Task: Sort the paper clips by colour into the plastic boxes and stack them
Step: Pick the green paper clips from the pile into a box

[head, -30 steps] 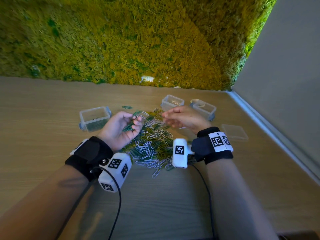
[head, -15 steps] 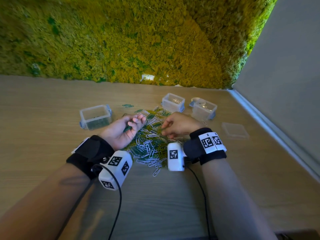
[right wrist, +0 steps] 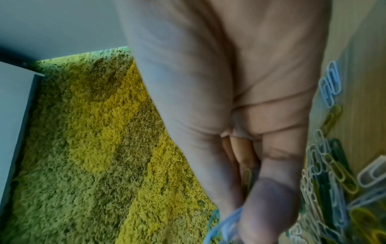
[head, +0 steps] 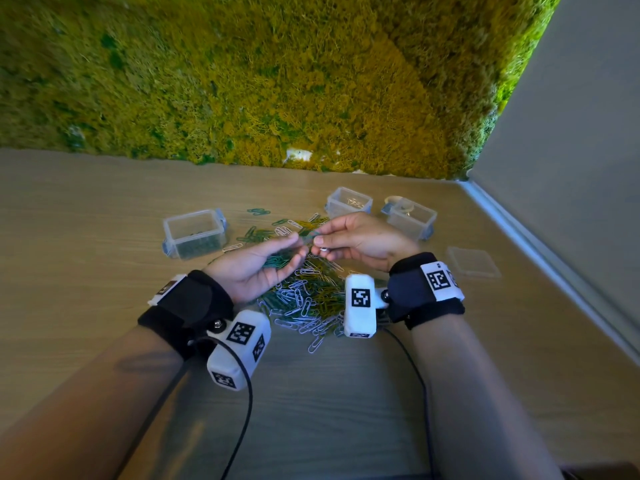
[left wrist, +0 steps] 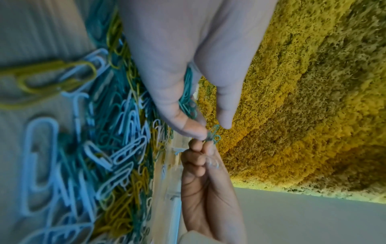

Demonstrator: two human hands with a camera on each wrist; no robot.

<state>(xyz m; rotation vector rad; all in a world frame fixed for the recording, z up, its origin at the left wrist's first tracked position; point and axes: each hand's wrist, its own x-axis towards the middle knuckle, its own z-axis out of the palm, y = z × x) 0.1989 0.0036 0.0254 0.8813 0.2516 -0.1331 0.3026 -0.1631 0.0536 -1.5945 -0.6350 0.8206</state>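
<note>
Moss wall (head: 277,81), wooden worktop (head: 86,306): your hands meet above the paper clip pile (head: 308,299).
Your left hand (head: 258,263) lies palm-up, cupping green clips (head: 275,260); your right hand (head: 360,240) pinches a green clip (left wrist: 213,137) at the left fingertips (head: 301,249). Three plastic boxes: left (head: 194,233), middle (head: 349,202), right (head: 410,218).

Your head camera looks forward and down over the table (head: 104,341) toward the moss wall (head: 277,81). Both wrist cameras sit close, facing fingertips, sharing that wall and the clip pile (head: 311,299).
</note>
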